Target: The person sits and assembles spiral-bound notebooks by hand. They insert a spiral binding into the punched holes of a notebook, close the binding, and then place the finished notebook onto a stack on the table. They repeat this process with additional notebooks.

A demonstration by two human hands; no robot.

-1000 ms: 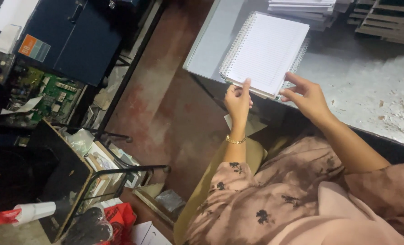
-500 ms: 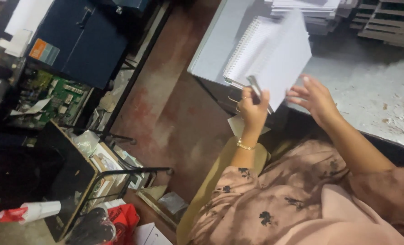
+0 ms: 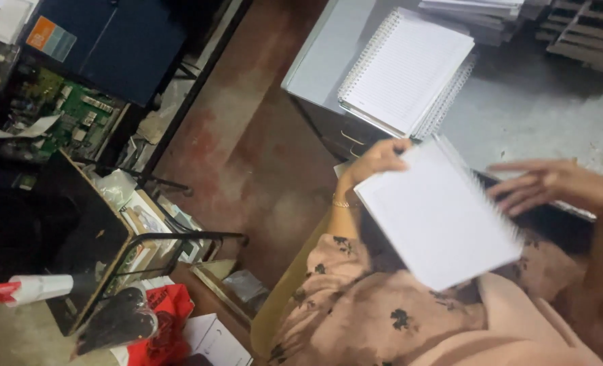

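A white spiral notebook (image 3: 440, 217) is being pinched at its far-left corner by the left hand (image 3: 377, 159); the right hand (image 3: 542, 184), fingers spread, is being held just right of it, near the table (image 3: 328, 61).

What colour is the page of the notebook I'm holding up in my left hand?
White, with faint ruled lines, on the spiral notebook held by the left hand; the head view shows it.

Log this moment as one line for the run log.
left hand: grips white spiral-bound notebook over lap | right hand: open, beside its spiral edge | grey table: lined spiral notebook
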